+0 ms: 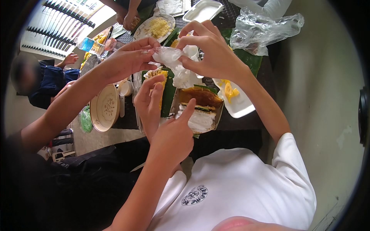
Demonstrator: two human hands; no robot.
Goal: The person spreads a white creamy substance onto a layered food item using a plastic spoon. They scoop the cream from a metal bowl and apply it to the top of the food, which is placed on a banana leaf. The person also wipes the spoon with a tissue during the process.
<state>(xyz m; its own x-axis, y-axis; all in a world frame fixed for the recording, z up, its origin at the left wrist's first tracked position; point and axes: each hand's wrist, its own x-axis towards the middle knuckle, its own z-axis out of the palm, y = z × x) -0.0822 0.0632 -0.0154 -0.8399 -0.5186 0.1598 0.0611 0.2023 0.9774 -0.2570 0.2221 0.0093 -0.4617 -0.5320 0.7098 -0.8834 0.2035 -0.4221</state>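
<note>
White T-shirt cloth with a dark printed emblem (231, 181) filled the nearest ground. Past it, a co-worker's bare right hand (171, 140) pointed with its index finger over a brown square box (219, 118), which held a brown-glazed slab (200, 97) and a white-topped one (195, 120). Just behind that hand rose the person's left hand (148, 111), its visible fingers raised, apart and loosely bent, with nothing seen in them.

Higher up, the person's right hand (214, 50) pinched crumpled translucent plastic film (169, 56) between thumb and fingers; a co-worker's left hand (133, 56) pinched the opposite end. So the film hung between the two hands, above the food. It would likely weigh almost nothing, be limp, slippery and easy to tear, and cling to itself; a fingertip pinch at a loose edge seemed the best hold. It looked cloudy, wrinkled and bunched, with pale highlights; whether it was a glove or a bag could not be told.

Beyond to the right lay a white foam tray (241, 111) with yellow strips (230, 91); farther off were a pale round plate (138, 36) of grated yellow topping (158, 27) and a clear, rumpled plastic bag (262, 32).
</note>
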